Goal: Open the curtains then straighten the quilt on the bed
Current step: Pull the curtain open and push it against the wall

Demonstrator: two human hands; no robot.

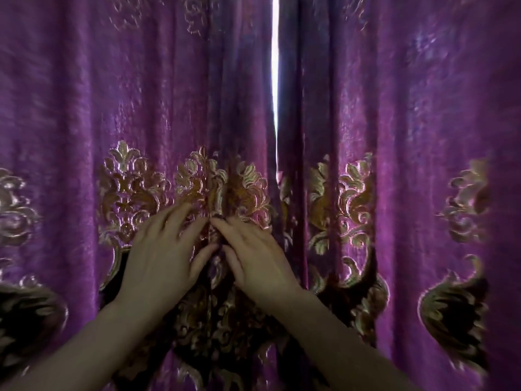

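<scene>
Touching the curtains [84, 108] left of the light slit [275, 80], left hand [160, 255] and right hand [259, 255] lie spread; opening and quilt both pending.

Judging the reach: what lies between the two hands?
Head view: a vertical fold of the purple curtain, between the left hand and the right hand.

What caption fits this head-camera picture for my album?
Left hand and right hand touch nearly closed purple gold-patterned fabric curtains.

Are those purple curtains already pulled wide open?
No, the purple curtains hang almost closed, with only a thin slit of daylight showing between the two panels.
</scene>
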